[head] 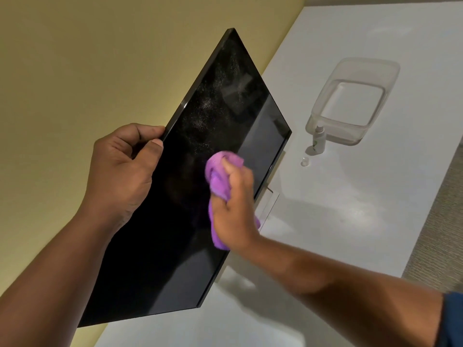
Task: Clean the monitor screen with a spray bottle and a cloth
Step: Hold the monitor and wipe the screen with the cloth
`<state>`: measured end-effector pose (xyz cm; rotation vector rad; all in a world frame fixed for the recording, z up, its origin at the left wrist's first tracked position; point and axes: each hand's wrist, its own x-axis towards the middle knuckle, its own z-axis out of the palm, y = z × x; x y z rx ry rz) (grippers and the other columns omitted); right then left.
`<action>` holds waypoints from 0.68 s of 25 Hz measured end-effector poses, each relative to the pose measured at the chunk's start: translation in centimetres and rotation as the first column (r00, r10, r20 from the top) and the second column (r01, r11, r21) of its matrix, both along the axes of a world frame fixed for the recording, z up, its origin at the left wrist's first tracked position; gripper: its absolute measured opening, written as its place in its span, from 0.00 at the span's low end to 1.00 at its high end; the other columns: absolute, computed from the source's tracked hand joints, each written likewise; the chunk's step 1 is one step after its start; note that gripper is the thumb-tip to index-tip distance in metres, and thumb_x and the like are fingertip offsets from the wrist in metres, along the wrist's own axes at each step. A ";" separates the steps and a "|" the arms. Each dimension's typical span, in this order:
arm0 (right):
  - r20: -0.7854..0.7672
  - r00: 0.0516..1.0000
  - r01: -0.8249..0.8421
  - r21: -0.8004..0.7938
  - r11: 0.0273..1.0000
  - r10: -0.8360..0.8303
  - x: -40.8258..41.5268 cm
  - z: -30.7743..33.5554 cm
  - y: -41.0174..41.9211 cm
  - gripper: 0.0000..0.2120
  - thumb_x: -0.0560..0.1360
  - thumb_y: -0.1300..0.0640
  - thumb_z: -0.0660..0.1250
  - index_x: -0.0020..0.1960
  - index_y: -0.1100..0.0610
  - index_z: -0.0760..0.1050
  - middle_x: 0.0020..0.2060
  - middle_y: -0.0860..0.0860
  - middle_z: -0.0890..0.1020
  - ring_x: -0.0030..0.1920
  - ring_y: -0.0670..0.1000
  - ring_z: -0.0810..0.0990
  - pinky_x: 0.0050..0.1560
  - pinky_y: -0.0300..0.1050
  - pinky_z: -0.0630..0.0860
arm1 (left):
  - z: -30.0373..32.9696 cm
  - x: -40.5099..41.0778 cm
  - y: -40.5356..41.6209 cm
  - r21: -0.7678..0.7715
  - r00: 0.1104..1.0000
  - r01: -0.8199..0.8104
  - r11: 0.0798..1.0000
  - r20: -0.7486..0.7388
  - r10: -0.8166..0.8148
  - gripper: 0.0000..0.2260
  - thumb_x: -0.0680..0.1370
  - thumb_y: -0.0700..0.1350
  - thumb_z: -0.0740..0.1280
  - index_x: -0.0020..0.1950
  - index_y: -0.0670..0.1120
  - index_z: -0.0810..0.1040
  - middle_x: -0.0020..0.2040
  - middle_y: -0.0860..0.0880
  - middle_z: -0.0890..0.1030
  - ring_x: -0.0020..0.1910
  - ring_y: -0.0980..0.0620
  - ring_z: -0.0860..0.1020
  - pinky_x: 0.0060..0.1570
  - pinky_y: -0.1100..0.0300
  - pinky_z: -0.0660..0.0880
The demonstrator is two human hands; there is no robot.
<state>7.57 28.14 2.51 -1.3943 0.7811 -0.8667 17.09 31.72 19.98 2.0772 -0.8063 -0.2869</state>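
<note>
our left hand grips the monitor edge; our right hand clutches the purple cloth. droplets beyond it may streak if we rub unevenly.

Purple cloth against dark monitor screen

A plain home or office room is showing here: a smooth white desk is standing against a bare yellow-painted wall, over grey woven carpet.
</note>
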 end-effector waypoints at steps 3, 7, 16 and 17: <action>0.002 0.991 -0.129 -0.161 0.978 0.131 -2.7 -2.7 1.5 0.23 0.77 0.58 0.60 0.72 0.51 0.69 0.65 0.53 0.70 0.66 0.48 0.71 0.66 0.48 0.71 | -0.1 -0.1 0.0 0.005 1.000 -0.010 1.000 -0.006 0.010 0.11 0.81 0.37 0.68 0.52 0.53 0.85 0.50 0.51 0.87 0.50 0.52 0.84 0.60 0.50 0.80; -0.114 0.989 0.095 0.013 0.995 -0.092 -0.4 -2.0 -2.9 0.30 0.73 0.70 0.63 0.73 0.53 0.69 0.65 0.51 0.69 0.64 0.44 0.69 0.68 0.47 0.71 | -0.1 0.2 0.0 0.009 1.000 -0.008 1.000 -0.001 0.008 0.10 0.81 0.39 0.68 0.52 0.54 0.85 0.51 0.50 0.87 0.53 0.48 0.84 0.63 0.46 0.79; -0.050 0.998 0.029 -0.120 0.992 -0.035 -0.8 -2.0 -2.8 0.26 0.73 0.65 0.62 0.70 0.55 0.70 0.62 0.53 0.71 0.61 0.50 0.72 0.62 0.53 0.73 | -0.3 0.0 -0.2 -0.009 0.999 -0.019 1.000 -0.040 0.019 0.10 0.81 0.38 0.68 0.52 0.51 0.85 0.52 0.48 0.87 0.54 0.47 0.85 0.62 0.48 0.80; -0.058 0.997 0.050 -0.107 0.993 -0.056 0.0 -0.8 -3.2 0.27 0.73 0.65 0.63 0.71 0.54 0.70 0.63 0.53 0.71 0.62 0.51 0.72 0.63 0.52 0.73 | -0.3 0.1 -0.2 -0.007 0.999 -0.017 1.000 -0.030 0.017 0.10 0.81 0.38 0.68 0.52 0.52 0.85 0.52 0.49 0.87 0.55 0.46 0.85 0.62 0.48 0.80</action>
